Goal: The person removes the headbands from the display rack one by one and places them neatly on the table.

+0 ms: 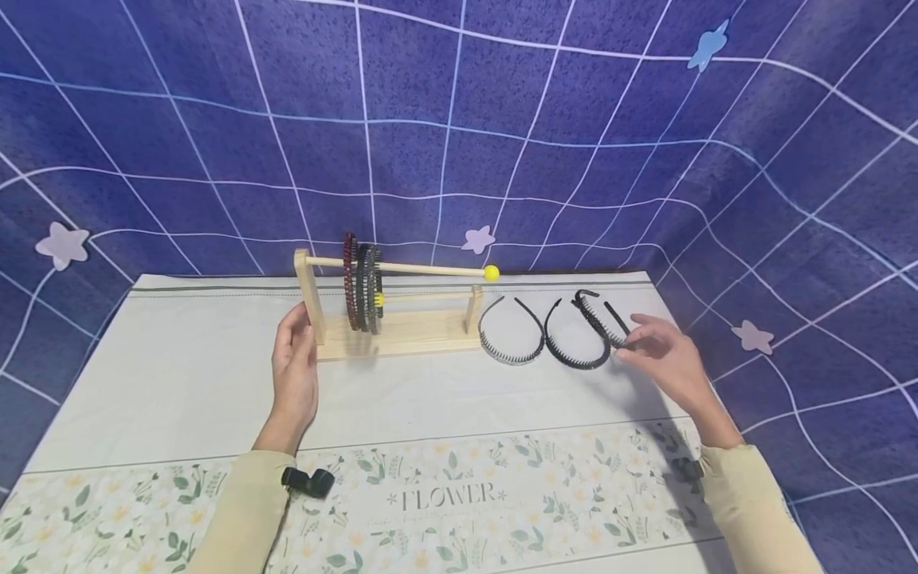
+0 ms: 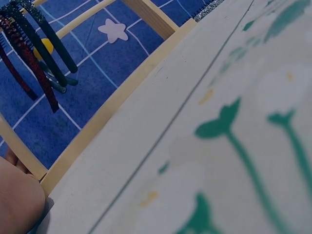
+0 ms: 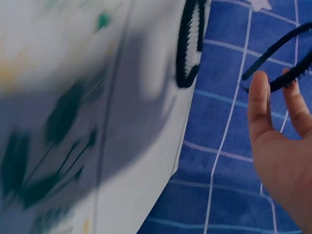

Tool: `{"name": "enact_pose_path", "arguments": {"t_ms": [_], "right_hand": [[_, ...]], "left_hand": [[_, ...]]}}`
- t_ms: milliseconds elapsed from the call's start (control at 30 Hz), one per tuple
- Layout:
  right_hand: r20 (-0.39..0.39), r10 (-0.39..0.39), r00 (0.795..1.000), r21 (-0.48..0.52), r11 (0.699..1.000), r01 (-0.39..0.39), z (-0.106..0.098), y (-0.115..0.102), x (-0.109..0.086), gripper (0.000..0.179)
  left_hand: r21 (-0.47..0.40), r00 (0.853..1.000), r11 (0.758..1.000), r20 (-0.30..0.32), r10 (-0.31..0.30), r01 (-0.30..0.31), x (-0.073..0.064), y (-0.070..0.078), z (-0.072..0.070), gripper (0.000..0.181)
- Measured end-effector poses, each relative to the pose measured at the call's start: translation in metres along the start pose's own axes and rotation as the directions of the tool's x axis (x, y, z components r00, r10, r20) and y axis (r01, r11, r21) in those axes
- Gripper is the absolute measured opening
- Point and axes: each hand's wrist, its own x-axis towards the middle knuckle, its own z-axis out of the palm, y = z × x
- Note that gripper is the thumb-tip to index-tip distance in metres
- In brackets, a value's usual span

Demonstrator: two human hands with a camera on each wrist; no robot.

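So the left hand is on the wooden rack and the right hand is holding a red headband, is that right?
Not quite: the headband in the right hand is black, not red, as the right wrist view shows. The left hand is on the wooden rack, as you said.

A person is wearing plain, pale yellow sleeves, the left sleeve (image 1: 244, 506) and right sleeve (image 1: 759, 510) ending near the wrists. A small black camera (image 1: 319, 482) is jutting beside the left wrist; a dark, shadowed device (image 1: 688, 469) is showing by the right. The left hand (image 1: 296, 379) and right hand (image 1: 668, 363) are showing bare.
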Motion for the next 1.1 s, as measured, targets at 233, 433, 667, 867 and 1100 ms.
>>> {"name": "enact_pose_path", "arguments": {"t_ms": [233, 433, 667, 867, 1100], "right_hand": [[0.046, -0.087, 0.995, 0.057, 0.995, 0.084, -0.006, 0.023, -0.003, 0.04], [0.08, -0.096, 0.992, 0.082, 0.993, 0.09, -0.018, 0.037, -0.004, 0.038], [0.13, -0.049, 0.99, -0.054, 0.997, 0.057, -0.04, 0.054, 0.001, 0.044], [0.153, -0.048, 0.987, -0.151, 0.986, 0.071, -0.055, 0.076, 0.007, 0.04], [0.16, -0.055, 0.986, -0.164, 0.983, 0.081, -0.065, 0.093, 0.012, 0.04]], "left_hand": [[0.002, 1.0, 1.0, -0.007, -0.002, 0.002, 0.0, 0.0, -0.001, 0.047], [-0.003, 1.0, 1.0, -0.011, -0.008, 0.008, 0.0, 0.001, 0.0, 0.047], [-0.003, 1.0, 1.0, -0.013, 0.0, 0.0, 0.0, 0.001, 0.0, 0.047], [0.004, 1.0, 1.0, -0.012, -0.01, 0.01, 0.001, 0.001, 0.0, 0.047], [-0.006, 1.0, 1.0, -0.017, -0.019, 0.019, 0.0, 0.002, 0.001, 0.047]]}}
